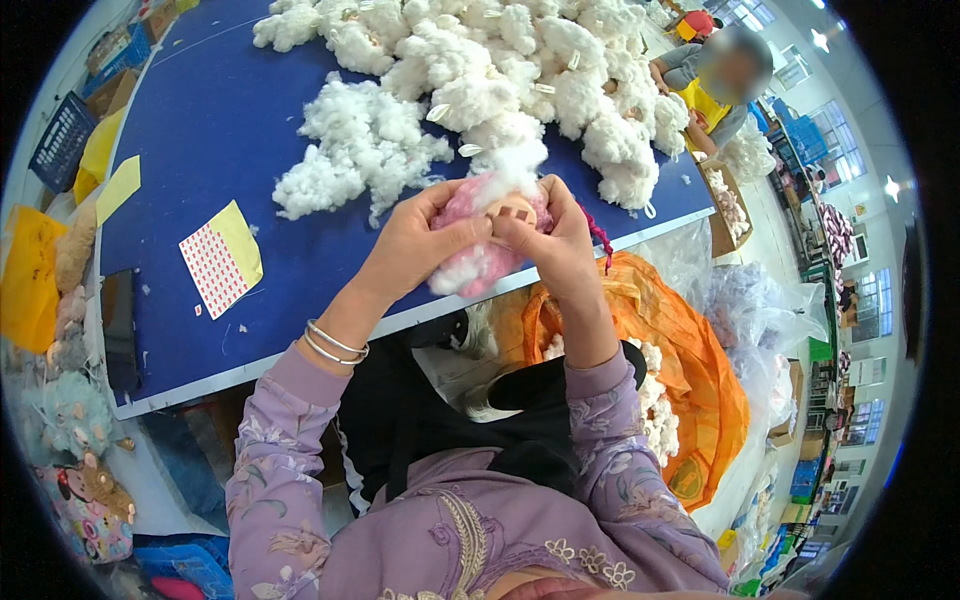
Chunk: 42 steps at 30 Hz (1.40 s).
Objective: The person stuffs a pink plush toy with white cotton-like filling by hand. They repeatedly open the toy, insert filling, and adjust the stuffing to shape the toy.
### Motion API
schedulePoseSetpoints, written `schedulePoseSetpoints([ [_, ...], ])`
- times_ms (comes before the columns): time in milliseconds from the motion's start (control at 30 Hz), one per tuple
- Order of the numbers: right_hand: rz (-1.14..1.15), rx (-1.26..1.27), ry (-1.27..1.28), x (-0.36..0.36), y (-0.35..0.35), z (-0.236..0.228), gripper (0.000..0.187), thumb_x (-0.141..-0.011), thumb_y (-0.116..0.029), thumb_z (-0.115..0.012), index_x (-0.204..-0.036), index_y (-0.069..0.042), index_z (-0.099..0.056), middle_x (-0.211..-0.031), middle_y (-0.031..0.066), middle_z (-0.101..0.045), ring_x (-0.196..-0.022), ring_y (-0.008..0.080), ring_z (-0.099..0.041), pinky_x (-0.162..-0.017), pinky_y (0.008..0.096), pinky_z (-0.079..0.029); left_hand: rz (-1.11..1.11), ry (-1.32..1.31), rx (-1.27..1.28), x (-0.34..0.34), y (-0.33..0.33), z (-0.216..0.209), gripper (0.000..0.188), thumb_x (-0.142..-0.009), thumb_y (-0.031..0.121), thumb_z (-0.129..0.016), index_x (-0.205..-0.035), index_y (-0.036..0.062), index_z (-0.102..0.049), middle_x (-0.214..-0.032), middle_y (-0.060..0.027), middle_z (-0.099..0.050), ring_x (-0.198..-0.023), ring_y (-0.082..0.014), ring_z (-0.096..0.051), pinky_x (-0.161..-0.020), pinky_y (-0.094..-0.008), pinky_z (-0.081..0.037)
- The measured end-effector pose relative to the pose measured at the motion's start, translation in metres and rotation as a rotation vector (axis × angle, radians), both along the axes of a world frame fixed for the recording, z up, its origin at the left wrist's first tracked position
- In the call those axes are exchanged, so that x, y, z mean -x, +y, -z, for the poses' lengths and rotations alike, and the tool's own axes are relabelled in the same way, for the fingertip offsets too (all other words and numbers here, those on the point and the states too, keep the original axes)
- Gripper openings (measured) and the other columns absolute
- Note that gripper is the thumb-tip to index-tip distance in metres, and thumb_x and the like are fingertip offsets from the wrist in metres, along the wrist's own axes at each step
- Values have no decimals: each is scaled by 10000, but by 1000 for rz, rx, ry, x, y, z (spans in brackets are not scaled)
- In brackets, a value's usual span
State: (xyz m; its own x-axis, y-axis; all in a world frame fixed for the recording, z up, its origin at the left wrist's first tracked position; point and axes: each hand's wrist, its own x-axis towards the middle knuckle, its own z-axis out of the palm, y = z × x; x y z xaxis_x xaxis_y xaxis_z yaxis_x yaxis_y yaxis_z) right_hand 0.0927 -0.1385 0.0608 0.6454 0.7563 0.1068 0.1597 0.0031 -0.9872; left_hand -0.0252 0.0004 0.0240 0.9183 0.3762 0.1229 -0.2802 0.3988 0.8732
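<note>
A small pink and white plush toy with a flat, light face piece is held up at the table's near edge. My left hand grips it from the left, thumb on the face piece. From the right, my right hand pinches it, thumb close to the other thumb. White stuffing puffs out at the toy's top. Just beyond lies a loose heap of white stuffing on the blue table. A dark pink cord hangs beside my right hand.
Many white fluffy plush pieces are piled at the table's far side. A sticker sheet lies at left. An orange sack of white pieces stands at right below the edge. Another person sits at the far right.
</note>
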Motion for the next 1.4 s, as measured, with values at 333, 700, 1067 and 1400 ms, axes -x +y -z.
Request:
schedulePoseSetpoints([
  [333, 25, -166, 225, -3, -1, 30, 217, -912, -182, -680, -956, -44, -519, -906, 34, -640, -799, 78, -600, -729, 207, -480, 77, 99, -111, 1, 6, 6, 367, -877, 169, -721, -1171, -12, -599, -1002, -15, -643, -845, -46, -583, -730, -203, -493],
  [700, -49, -49, 420, 2, 1, 14, 312, -916, -241, -643, -1070, 29, -626, -933, 66, -672, -789, 104, -645, -705, 238, -515, 210, 34, 33, -3, 10, 21, 284, -983, 180, -580, -1177, -26, -607, -983, -12, -658, -773, -17, -577, -643, -170, -468],
  [1067, -57, -113, 468, 16, 5, 16, 278, -906, -222, -661, -1065, 5, -635, -947, 53, -668, -800, 108, -642, -710, 240, -515, 216, 41, 107, -3, 10, 25, 272, -992, 150, -542, -1182, -37, -594, -1075, -74, -660, -905, -91, -638, -781, -236, -531],
  [1400, -21, -63, 341, 16, 5, 17, 232, -907, -200, -659, -1027, -1, -648, -896, 35, -664, -759, 88, -617, -672, 234, -491, 192, 86, 104, -1, 8, 19, 264, -984, 155, -555, -1170, -25, -603, -1060, -65, -666, -870, -89, -642, -753, -232, -535],
])
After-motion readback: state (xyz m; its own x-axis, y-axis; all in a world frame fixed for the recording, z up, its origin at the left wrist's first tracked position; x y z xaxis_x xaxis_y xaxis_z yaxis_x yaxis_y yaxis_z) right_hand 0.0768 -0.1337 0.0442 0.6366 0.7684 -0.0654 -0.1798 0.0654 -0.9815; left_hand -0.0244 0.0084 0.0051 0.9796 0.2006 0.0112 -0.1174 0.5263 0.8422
